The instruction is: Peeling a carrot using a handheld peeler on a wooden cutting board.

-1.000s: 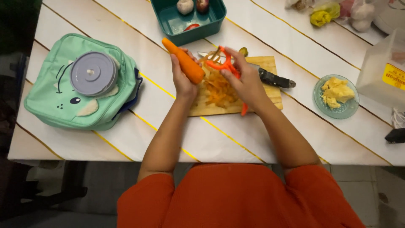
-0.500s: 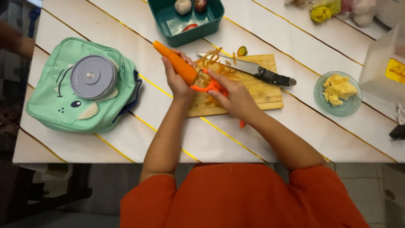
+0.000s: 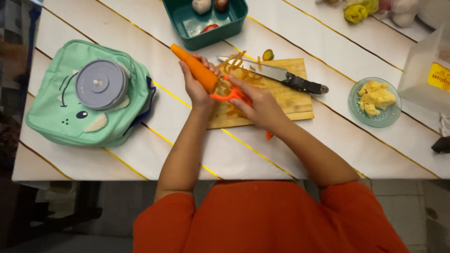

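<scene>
My left hand (image 3: pixel 196 86) grips an orange carrot (image 3: pixel 191 66) that slants up to the left over the edge of a wooden cutting board (image 3: pixel 290 100). My right hand (image 3: pixel 258 104) holds an orange peeler (image 3: pixel 226 95) against the carrot's lower end. Carrot peelings (image 3: pixel 234 65) lie in a heap on the board under the hands. A black-handled kitchen knife (image 3: pixel 281 77) rests across the board's far side, blade pointing left.
A teal container (image 3: pixel 187 23) with vegetables stands at the far edge. At left lies a mint green lunch bag (image 3: pixel 126 117) with a round grey lid (image 3: pixel 100 83) on top. A small glass dish (image 3: pixel 393 115) of yellow chunks and a translucent box (image 3: pixel 424 70) sit to the right.
My right hand has drawn the peeler down the carrot toward me and then back up near its lower end. The carrot has shifted slightly left.
</scene>
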